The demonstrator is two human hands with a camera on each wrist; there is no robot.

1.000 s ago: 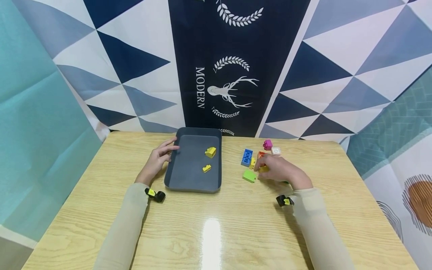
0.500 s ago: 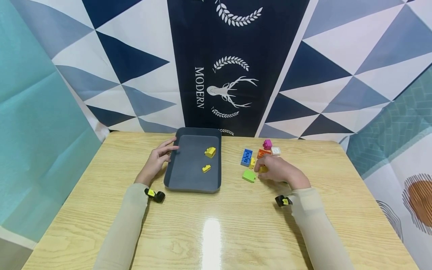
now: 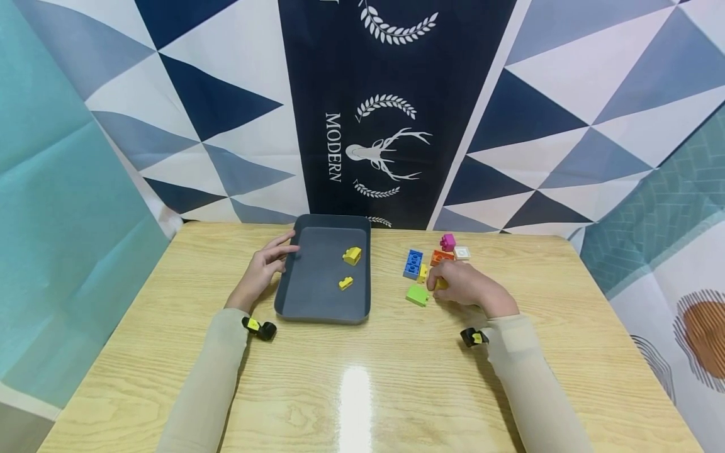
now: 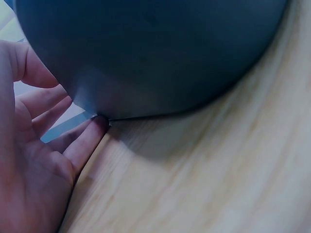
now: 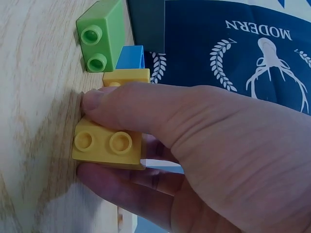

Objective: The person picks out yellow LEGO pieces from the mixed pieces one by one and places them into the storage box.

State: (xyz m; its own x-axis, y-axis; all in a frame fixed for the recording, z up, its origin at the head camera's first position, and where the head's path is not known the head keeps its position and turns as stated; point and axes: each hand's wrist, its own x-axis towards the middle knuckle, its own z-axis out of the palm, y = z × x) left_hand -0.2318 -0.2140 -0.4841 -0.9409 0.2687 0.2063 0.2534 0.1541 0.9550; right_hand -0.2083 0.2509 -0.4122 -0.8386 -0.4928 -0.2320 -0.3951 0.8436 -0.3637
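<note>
In the head view, my left hand point(image 3: 262, 268) touches the left side of a dark grey tray point(image 3: 323, 308), with fairly straight fingers at its rim. Its fingertips meet the tray's outer wall point(image 4: 160, 58) in the left wrist view. Two yellow toy bricks lie in the tray, a larger one point(image 3: 352, 255) and a small one point(image 3: 346, 283). To the right of the tray, my right hand point(image 3: 467, 286) pinches a yellow toy brick point(image 5: 108, 145) between thumb and fingers, low at the tabletop. The brick's two round studs face the right wrist camera.
Around the right hand lie a blue brick point(image 3: 413, 264), a small yellow brick point(image 3: 423, 273), a lime green brick point(image 3: 417, 296), an orange brick point(image 3: 442, 258), a magenta brick point(image 3: 448, 242) and a white brick point(image 3: 461, 253). A patterned cloth point(image 3: 238, 94) hangs behind the wooden table point(image 3: 294, 390).
The right hand has shifted slightly, uncovering more of the orange brick. It stays at the yellow brick. The left hand and tray have not visibly moved.
</note>
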